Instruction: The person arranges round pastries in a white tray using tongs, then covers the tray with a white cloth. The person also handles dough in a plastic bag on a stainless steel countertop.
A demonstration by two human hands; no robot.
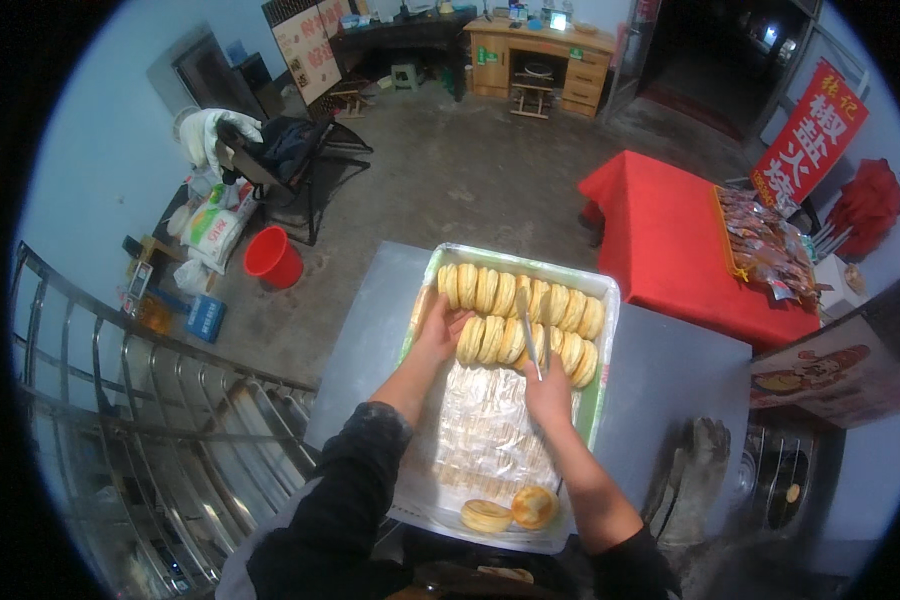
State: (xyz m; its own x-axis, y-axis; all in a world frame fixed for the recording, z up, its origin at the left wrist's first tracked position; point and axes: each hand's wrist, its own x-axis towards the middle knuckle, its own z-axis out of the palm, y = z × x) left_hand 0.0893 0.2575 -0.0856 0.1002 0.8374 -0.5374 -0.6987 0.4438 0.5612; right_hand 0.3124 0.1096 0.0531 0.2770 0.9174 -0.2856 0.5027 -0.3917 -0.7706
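Observation:
Two rows of round, flat, golden-brown buns stand on edge at the far end of a pale tray with greenish sides. Shiny foil-like lining covers its bottom. My right hand is closed around metal tongs, whose two arms point away from me over the rows. At the left end of the rows is my left hand, fingers stretched toward the buns and partly hidden by them; it seems to touch the nearer row's end. Two more buns lie near the tray's front edge.
The tray rests on a grey table. Beyond it at right is a red-covered table with packaged goods. Curved metal railing runs along my left. A red bucket and a folding chair stand on the floor.

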